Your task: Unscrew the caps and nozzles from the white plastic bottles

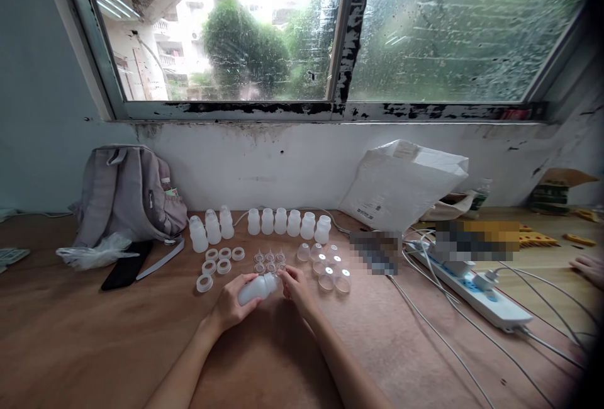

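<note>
My left hand (230, 306) is wrapped round a small white plastic bottle (257, 288) held on its side just above the wooden table (94, 333). My right hand (296, 287) pinches at the bottle's neck end, fingers closed on the cap or neck there. Beyond my hands lie white screw rings (217, 262), small clear nipples (269, 260) and clear dome caps (328, 265). A row of several upright white bottles (280, 222) stands along the wall.
A grey backpack (127, 192), a clear plastic bag (92, 253) and a black phone (126, 265) sit at the left. A white bag (401, 185) leans on the wall. A power strip (476, 292) with cables lies right. Another person's hand (587, 268) shows at the far right.
</note>
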Tool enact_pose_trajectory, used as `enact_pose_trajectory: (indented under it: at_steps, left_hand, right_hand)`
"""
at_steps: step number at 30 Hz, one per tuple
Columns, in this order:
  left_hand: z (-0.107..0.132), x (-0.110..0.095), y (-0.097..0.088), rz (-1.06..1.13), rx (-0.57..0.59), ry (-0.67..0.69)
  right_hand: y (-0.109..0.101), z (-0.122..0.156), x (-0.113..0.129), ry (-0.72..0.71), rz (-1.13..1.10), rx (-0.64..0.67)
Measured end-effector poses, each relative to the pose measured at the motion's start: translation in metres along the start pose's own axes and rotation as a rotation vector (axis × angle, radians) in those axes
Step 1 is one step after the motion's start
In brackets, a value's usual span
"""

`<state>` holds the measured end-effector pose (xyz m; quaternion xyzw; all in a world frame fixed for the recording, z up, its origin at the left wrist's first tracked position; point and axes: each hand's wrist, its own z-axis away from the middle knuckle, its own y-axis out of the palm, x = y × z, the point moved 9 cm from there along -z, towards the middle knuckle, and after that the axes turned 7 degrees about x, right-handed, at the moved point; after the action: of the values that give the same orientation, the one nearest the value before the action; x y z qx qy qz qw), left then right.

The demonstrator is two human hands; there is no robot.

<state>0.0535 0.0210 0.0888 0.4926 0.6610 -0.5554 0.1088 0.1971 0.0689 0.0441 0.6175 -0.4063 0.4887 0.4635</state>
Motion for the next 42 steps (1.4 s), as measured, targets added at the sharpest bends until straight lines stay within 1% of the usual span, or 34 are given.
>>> enact_pose_trajectory:
  at_steps: [3, 5, 6, 9, 12, 15, 19, 21, 23, 27, 28, 30, 32, 34, 38, 42]
  left_hand:
    - [-0.002, 0.001, 0.004, 0.174, 0.026, -0.059]
    - [-0.003, 0.005, 0.010, 0.370, 0.040, -0.133]
    - [-0.003, 0.007, 0.015, 0.474, 0.050, -0.179]
    - [0.000, 0.013, 0.030, 0.724, 0.092, -0.317]
    - [0.003, 0.016, 0.039, 0.875, 0.098, -0.394]
    - [0.004, 0.015, 0.043, 0.954, 0.100, -0.416]
    - [0.003, 0.012, 0.040, 0.929, 0.085, -0.392]
    - [0.002, 0.009, 0.040, 0.939, 0.094, -0.369]
    - [0.004, 0.006, 0.046, 0.995, 0.146, -0.360]
    - [0.010, 0.003, 0.069, 1.093, 0.337, -0.382]
    - [0.011, 0.004, 0.072, 1.087, 0.360, -0.386]
    - [0.010, 0.009, 0.073, 1.028, 0.347, -0.390]
    - [0.007, 0.014, 0.071, 0.910, 0.316, -0.383]
    - [0.003, 0.015, 0.065, 0.742, 0.276, -0.345]
    - [-0.002, 0.009, 0.048, 0.386, 0.170, -0.249]
    - [-0.002, -0.003, 0.040, 0.234, 0.117, -0.179]
  right_hand:
    - [0.000, 0.001, 0.005, -0.007, -0.021, -0.022]
    - [0.002, 0.004, 0.015, -0.052, -0.042, -0.024]
    - [0.005, 0.005, 0.019, -0.067, -0.065, -0.005]
    - [0.021, 0.010, 0.027, -0.044, -0.170, 0.132]
    - [0.033, 0.015, 0.032, -0.018, -0.232, 0.240]
    - [0.035, 0.015, 0.034, -0.025, -0.212, 0.248]
    - [0.030, 0.013, 0.031, -0.029, -0.179, 0.176]
    - [0.034, 0.014, 0.031, -0.039, -0.227, 0.195]
    - [0.040, 0.017, 0.031, -0.027, -0.287, 0.235]
    - [0.050, 0.023, 0.023, 0.072, -0.306, 0.290]
    - [0.052, 0.024, 0.021, 0.092, -0.301, 0.289]
    - [0.052, 0.024, 0.016, 0.107, -0.308, 0.252]
    - [0.049, 0.022, 0.012, 0.096, -0.316, 0.184]
    - [0.045, 0.020, 0.008, 0.081, -0.308, 0.134]
    - [0.040, 0.016, 0.003, 0.063, -0.251, 0.110]
    - [0.034, 0.014, 0.002, 0.049, -0.196, 0.052]
